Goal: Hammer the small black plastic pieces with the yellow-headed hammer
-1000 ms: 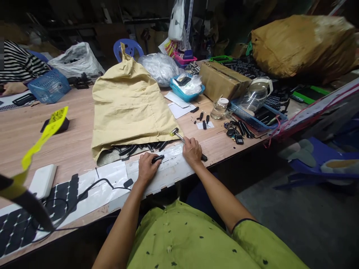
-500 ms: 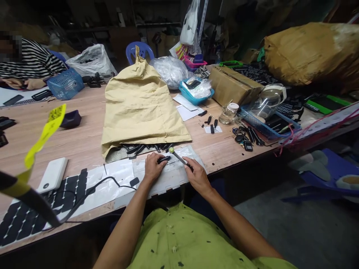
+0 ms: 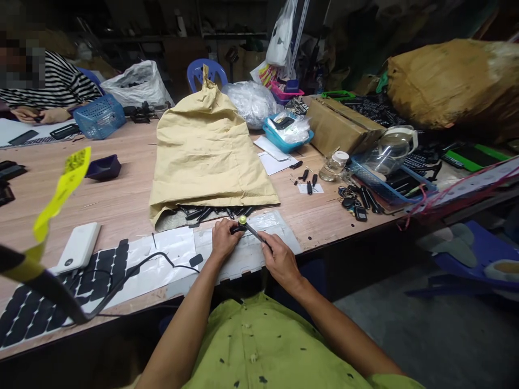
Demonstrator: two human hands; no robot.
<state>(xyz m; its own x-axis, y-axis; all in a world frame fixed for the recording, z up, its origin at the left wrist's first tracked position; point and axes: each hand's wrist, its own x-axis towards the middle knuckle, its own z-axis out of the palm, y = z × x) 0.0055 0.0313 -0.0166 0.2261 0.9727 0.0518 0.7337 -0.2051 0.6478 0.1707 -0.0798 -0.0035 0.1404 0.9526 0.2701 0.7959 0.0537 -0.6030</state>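
My left hand is closed on a small black part and holds it down on the white sheet at the table's near edge. My right hand grips the handle of a small hammer, whose metal head rests right over the black part. Just beyond my hands, several black parts spill from the open mouth of a tan cloth sack.
A solar panel with a black cable and a white power bank lie at the left. A person in a striped top works at the far left by a blue basket. Boxes, trays, keys and a jar crowd the right side.
My right hand has drawn back toward me along the handle, and the hammer head has swung left from beside the sack onto the black part. The view has shifted right.
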